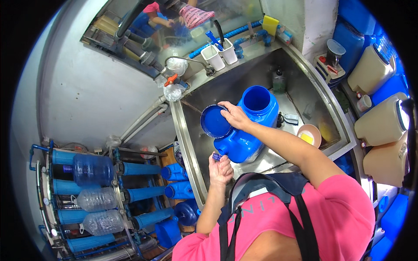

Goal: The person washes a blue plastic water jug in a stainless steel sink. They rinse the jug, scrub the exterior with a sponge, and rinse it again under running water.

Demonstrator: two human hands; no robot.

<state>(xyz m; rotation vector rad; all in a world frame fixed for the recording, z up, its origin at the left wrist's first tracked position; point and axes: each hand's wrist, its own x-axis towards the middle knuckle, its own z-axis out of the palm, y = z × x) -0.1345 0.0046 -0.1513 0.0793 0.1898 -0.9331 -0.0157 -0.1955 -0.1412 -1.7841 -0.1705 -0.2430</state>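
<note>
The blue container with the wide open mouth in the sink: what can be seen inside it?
Inside the blue container, blue wall shows through the mouth; no object can be made out. The part below the near edge is covered. The round lid is in the right hand.

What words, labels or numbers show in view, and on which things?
Pink shirt: large grey letters between dark straps; not copied out.
Blue lid: white print around its rim, too small to read.
Lowest tan jug: dark marks, too small to read.
</note>
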